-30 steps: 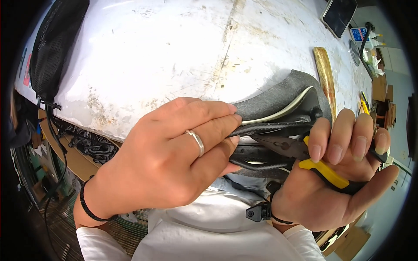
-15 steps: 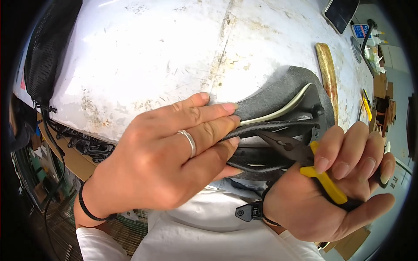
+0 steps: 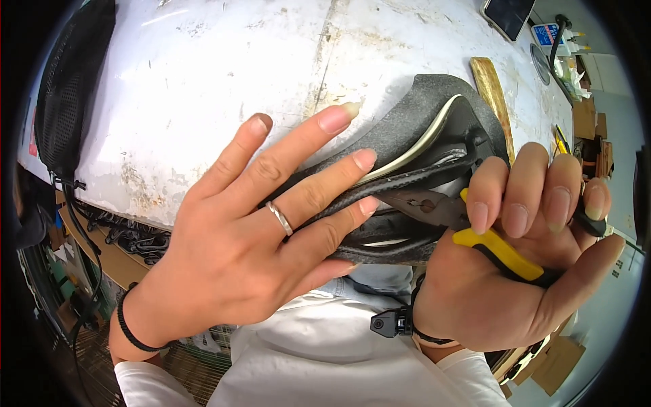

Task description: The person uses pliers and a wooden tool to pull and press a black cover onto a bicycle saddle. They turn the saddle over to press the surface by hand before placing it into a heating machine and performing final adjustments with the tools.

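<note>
A black, curved piece like a bicycle saddle (image 3: 447, 139) lies underside up near the table's front edge. Grey felt-like sheet (image 3: 400, 119) spreads out round its far side, and a cream strip follows its edge. Across its left part rests my left hand (image 3: 244, 224), palm down, with fingers stretched and spread; it grips nothing. Turned palm up, my right hand (image 3: 502, 298) has its fingers curled round the yellow-and-black handles of pliers (image 3: 434, 208). The pliers' dark jaws point left into the hollow of the saddle-like piece; their tips are close to my left fingers.
Behind the piece lies a brown-gold strip (image 3: 491, 88), and a phone (image 3: 508, 15) sits at the far right. White bottles (image 3: 549, 37) and a yellow tool (image 3: 561, 140) are along the right edge. A black mesh bag (image 3: 71, 102) hangs at the left.
My left fingers have spread apart and eased off the piece's edge. The saddle-like piece, the pliers and my right hand appear slightly farther left and up in view.
</note>
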The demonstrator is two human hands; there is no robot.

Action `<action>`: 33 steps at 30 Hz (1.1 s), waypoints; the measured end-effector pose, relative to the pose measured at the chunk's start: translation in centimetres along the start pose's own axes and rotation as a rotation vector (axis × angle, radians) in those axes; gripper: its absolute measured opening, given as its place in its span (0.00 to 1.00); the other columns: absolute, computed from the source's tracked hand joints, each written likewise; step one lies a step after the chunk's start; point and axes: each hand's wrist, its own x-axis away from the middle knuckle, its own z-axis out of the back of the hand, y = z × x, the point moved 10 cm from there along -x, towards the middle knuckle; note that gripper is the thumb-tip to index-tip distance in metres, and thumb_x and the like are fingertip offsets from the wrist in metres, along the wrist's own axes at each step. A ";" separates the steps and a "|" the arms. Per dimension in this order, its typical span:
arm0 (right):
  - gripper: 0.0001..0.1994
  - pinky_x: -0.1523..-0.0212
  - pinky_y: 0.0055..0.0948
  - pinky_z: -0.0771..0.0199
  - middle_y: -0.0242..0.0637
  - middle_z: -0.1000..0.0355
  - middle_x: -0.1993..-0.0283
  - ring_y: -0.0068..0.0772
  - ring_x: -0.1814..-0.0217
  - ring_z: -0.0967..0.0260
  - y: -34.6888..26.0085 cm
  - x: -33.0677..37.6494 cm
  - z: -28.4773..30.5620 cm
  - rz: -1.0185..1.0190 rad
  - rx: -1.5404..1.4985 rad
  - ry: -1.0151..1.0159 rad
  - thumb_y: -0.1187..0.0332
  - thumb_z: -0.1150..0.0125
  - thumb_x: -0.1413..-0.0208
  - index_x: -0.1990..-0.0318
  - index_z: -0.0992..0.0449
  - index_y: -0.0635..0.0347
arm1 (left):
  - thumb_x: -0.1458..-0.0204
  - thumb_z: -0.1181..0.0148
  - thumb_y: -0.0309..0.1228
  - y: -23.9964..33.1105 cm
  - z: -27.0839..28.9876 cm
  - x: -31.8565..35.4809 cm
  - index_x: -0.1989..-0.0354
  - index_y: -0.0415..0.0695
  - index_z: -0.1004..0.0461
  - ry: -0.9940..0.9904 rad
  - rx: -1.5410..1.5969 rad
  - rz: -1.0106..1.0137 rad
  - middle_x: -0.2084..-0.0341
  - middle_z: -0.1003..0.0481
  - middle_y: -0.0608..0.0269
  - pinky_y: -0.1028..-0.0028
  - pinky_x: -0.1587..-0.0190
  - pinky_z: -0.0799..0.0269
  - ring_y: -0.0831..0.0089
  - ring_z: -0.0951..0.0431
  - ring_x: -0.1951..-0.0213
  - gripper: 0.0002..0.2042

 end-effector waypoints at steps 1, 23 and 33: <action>0.18 0.68 0.29 0.39 0.31 0.38 0.61 0.27 0.66 0.43 -0.1 -0.2 0.0 0.001 -0.002 -0.002 0.49 0.48 0.24 0.49 0.34 0.55 | 0.40 0.41 0.58 0.1 0.1 0.1 0.40 0.59 0.16 0.001 -0.003 0.001 0.32 0.23 0.65 0.40 0.24 0.48 0.46 0.33 0.25 0.26; 0.14 0.69 0.32 0.42 0.34 0.41 0.62 0.29 0.67 0.47 0.8 -3.7 1.3 -0.110 -0.342 -0.188 0.56 0.49 0.24 0.51 0.35 0.60 | 0.53 0.26 0.36 0.5 0.6 -1.8 0.54 0.29 0.16 0.105 0.237 -0.149 0.42 0.21 0.39 0.49 0.38 0.20 0.45 0.16 0.44 0.23; 0.15 0.68 0.32 0.42 0.34 0.41 0.63 0.30 0.67 0.47 0.6 -2.7 1.0 -0.065 -0.266 -0.023 0.56 0.47 0.25 0.52 0.36 0.60 | 0.54 0.24 0.33 -0.2 0.4 -1.9 0.56 0.24 0.17 0.176 0.387 -0.169 0.42 0.22 0.36 0.59 0.52 0.11 0.45 0.14 0.50 0.23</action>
